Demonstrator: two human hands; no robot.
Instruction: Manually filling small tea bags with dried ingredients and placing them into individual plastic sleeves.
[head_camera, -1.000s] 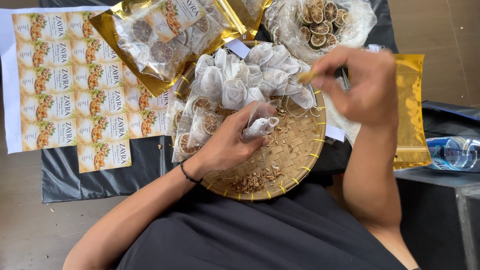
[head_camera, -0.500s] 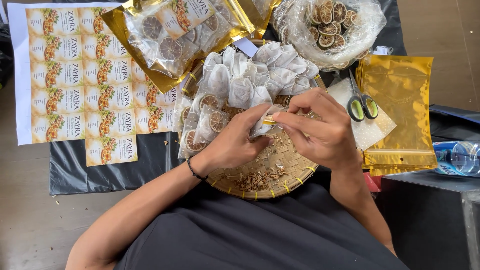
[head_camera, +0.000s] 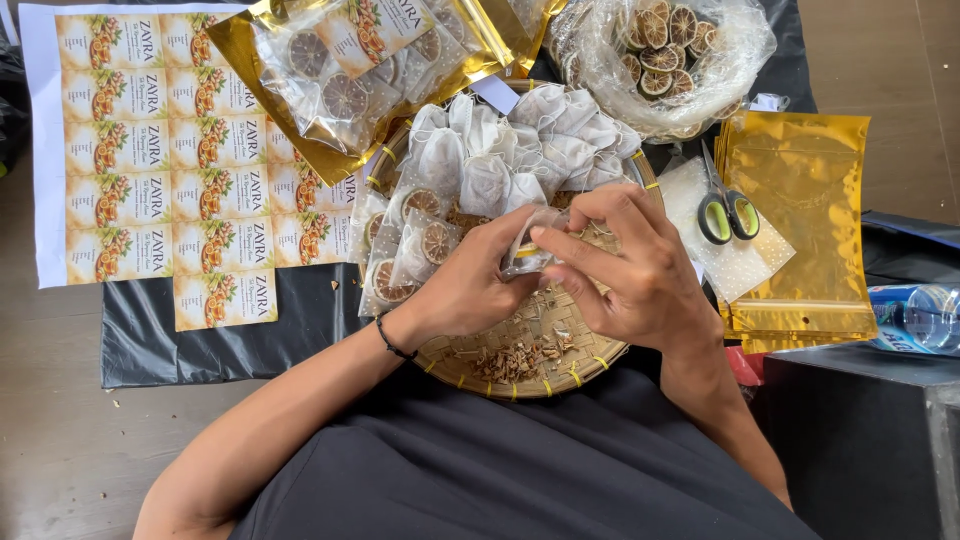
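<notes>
Centrally, over the woven bamboo tray (head_camera: 520, 385): left hand (head_camera: 470, 285) and right hand (head_camera: 625, 265) meeting, both pinched shut on one small mesh sachet (head_camera: 528, 248). Sachet caught between the two sets of fingertips, thumb and forefinger of each hand closed on its edges, just above the tray's near half. Thin, whitish, half see-through fabric; contents hard to make out, possibly empty. Black cord bracelet (head_camera: 392, 342) on the left wrist. Just beyond the hands, a heap of similar white sachets (head_camera: 520, 150), some showing dried citrus slices. Loose brown chips (head_camera: 515, 358) scattered on the tray's near part. Farther left, gold pouches of dried slices (head_camera: 350, 70) and a sheet of printed labels (head_camera: 170, 160). To the right, scissors (head_camera: 722, 205) lying on gold empty pouches (head_camera: 810, 230).
</notes>
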